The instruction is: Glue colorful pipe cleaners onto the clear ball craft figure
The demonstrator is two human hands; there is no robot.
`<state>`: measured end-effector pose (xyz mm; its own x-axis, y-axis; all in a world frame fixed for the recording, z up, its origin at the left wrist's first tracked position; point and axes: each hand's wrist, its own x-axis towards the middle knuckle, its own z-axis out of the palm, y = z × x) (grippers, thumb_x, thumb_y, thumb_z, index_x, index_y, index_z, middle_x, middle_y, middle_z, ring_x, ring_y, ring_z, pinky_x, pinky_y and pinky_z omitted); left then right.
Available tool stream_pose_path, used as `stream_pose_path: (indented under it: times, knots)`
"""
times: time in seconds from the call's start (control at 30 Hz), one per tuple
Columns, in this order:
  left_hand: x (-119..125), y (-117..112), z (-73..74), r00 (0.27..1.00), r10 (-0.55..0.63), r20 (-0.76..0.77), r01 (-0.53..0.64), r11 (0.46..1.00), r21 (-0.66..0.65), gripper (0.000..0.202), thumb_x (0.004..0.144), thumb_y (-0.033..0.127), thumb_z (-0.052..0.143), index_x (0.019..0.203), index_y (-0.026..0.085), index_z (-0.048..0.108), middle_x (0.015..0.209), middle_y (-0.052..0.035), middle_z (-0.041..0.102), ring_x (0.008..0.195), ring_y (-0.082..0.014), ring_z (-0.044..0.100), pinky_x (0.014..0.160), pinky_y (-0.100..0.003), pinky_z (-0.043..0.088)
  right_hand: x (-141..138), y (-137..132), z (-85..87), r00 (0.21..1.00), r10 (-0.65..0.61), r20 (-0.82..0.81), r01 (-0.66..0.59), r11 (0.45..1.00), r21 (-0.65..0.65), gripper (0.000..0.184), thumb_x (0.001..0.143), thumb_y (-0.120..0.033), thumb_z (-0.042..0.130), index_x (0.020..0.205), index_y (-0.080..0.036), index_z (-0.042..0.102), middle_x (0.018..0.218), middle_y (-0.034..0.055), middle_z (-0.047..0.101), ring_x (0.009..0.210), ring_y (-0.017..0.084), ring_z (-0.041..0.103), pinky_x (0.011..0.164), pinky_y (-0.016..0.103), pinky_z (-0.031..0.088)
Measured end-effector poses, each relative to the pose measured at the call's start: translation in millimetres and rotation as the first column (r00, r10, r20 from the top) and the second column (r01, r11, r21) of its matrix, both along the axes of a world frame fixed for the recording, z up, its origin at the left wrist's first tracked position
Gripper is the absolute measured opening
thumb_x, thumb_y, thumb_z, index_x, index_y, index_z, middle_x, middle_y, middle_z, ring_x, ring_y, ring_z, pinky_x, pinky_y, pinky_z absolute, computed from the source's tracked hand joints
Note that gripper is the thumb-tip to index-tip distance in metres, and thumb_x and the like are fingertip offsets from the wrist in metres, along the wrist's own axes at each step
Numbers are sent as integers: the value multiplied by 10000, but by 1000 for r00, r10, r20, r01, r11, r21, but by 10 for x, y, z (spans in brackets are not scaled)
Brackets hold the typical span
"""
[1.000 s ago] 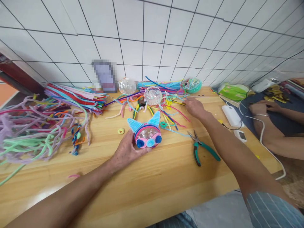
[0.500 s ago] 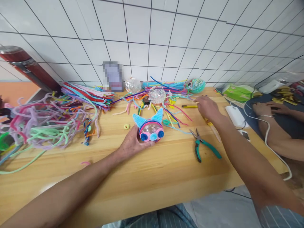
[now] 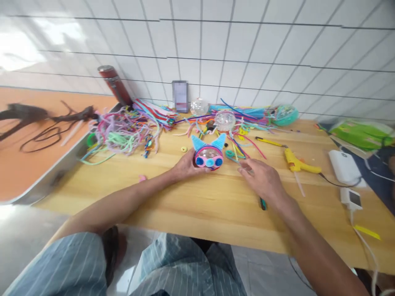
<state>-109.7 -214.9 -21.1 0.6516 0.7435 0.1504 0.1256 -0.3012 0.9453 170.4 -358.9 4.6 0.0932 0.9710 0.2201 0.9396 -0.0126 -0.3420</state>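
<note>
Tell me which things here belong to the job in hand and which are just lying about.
Likely part of the job: cat-eared figure in the left hand; pipe cleaners; clear balls; yellow glue gun; yellow utility knife.

Probably just lying about: red thermos; phone; green packet.

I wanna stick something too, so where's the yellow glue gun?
In the head view, the yellow pistol-shaped glue gun lies at right on the wooden table, between the right hand and the white rectangular box.
</note>
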Motion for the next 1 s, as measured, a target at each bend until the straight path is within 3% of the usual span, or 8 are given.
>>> stream_pose_path:
  times: [0.1,0.27,0.4,0.57,0.67,0.83,0.93,1.0]
  knots:
    - [19,24,-61,999,-31,-13,32,998,55,849,754,611,961,1405,162,652,1333,-154,805,1209,-335,789,1057,-444,643,-28,82,-93,999,44,-24,-43,998,47,217,1033,-383,577,1100,-300,766,1125,73,864,1076,294,817,974,450,632]
    - [45,50,-118,1000,20,13,-22,991,136,882,737,603,972,1432,164,654,1360,-171,787,1234,-370,768,1057,-480,630,8,48,-276,995,94,-42,-92,994,61,294,1040,-464,525,1126,-322,768,1177,107,851,1170,343,792,1085,531,608]
    - [62,50,-95,1000,-8,11,7,991,137,841,759,592,965,1436,197,658,1346,-135,795,1216,-344,776,1042,-448,632,98,-1,-419,986,144,-86,-140,989,53,311,1024,-529,540,1173,-348,744,1178,109,842,1139,365,800,1062,572,622]
    - [62,29,-94,1000,-12,-12,15,973,231,858,722,620,974,1400,185,679,1348,-166,778,1242,-388,763,1092,-500,613,139,12,-555,980,152,-125,-143,987,78,325,1020,-604,544,1159,-367,717,1176,96,842,1065,364,813,975,557,647]
    - [6,17,-33,996,16,88,-32,982,184,875,702,592,996,1402,178,673,1364,-179,775,1254,-394,763,1112,-520,612,127,27,-521,982,105,-154,-92,992,91,332,1011,-611,544,1117,-355,726,1114,88,849,975,350,819,930,546,655]
    - [-105,236,119,928,253,272,-227,966,-123,928,748,624,967,1466,156,612,1438,-196,757,1326,-388,736,1149,-515,598,53,253,-233,993,-1,-121,4,1000,20,352,1010,-585,565,1147,-333,768,1032,71,846,885,317,808,867,494,652]
    - [-35,401,108,940,224,257,-189,970,-153,885,756,593,965,1453,168,625,1434,-180,762,1320,-370,739,1140,-486,596,-46,604,-114,999,-43,19,42,999,19,360,1019,-516,574,1200,-287,785,1091,112,844,988,333,802,903,484,635]
    - [50,463,68,963,146,228,-125,987,-105,865,756,575,969,1448,176,637,1403,-165,777,1299,-359,749,1125,-473,601,-127,874,-136,990,-54,129,48,998,45,388,1038,-470,547,1249,-245,781,1209,164,829,1124,374,775,952,509,618]
